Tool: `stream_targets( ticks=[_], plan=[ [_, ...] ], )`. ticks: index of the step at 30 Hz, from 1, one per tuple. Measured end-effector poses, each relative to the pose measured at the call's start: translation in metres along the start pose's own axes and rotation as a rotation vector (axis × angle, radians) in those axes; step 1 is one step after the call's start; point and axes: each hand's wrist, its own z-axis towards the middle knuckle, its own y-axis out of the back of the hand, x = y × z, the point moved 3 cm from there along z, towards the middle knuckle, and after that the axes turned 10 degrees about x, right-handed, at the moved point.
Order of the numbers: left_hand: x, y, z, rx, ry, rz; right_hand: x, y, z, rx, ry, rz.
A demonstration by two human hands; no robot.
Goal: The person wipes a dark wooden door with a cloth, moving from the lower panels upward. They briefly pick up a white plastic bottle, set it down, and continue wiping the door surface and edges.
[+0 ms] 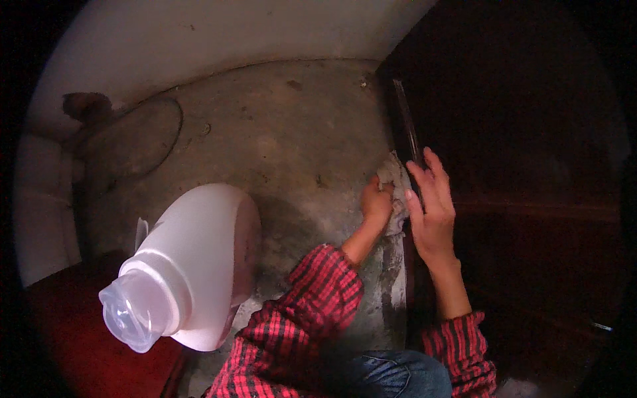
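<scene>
My left hand (376, 204) grips a crumpled, pale cloth (396, 174) at the edge between the concrete floor and a dark panel. Just to its right is my right hand (434, 219), fingers apart and nothing held in it. Its fingertips are by the lower end of a narrow shiny strip (407, 117) on the dark panel (522, 149); whether they touch it I cannot tell. The right thumb is at the cloth's edge. A large white plastic bottle (199, 268) with a translucent cap (130, 311) looms at the left, apart from both hands.
Stained concrete floor (278, 134) meets a pale wall (239, 30) at the back. A thin dark cable (180, 124) curves over the floor, near a dark patch (87, 106) on the wall. A red surface (109, 323) fills the lower left. My jeans-clad knee (403, 373) is below.
</scene>
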Motion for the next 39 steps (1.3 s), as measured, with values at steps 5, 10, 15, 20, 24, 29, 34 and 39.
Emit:
stream_targets(
  ticks=[5,10,15,20,24,29,34,39],
  plan=[
    [0.014,0.004,0.059,-0.195,-0.261,0.369,-0.001,0.007,-0.002,0.046,-0.005,0.038],
    [-0.064,0.023,0.143,-0.327,-0.402,0.432,-0.011,0.005,-0.007,0.062,-0.017,0.100],
    [-0.142,0.072,0.203,-0.108,-0.415,0.508,-0.009,0.004,-0.003,0.093,0.043,0.239],
    [-0.112,0.044,0.175,0.034,-0.234,0.499,-0.018,0.011,-0.003,0.077,-0.036,0.347],
    [-0.075,0.026,0.104,0.130,-0.062,0.409,-0.018,0.024,-0.007,-0.014,-0.105,0.642],
    [-0.019,0.001,-0.015,0.257,-0.080,0.251,0.001,0.041,-0.025,0.030,-0.145,0.903],
    [0.017,-0.027,-0.105,0.441,0.202,0.452,0.007,0.051,-0.058,0.047,-0.218,0.845],
    [0.094,-0.068,-0.188,0.796,0.133,0.583,-0.002,0.063,-0.101,0.114,-0.324,0.777]
  ],
)
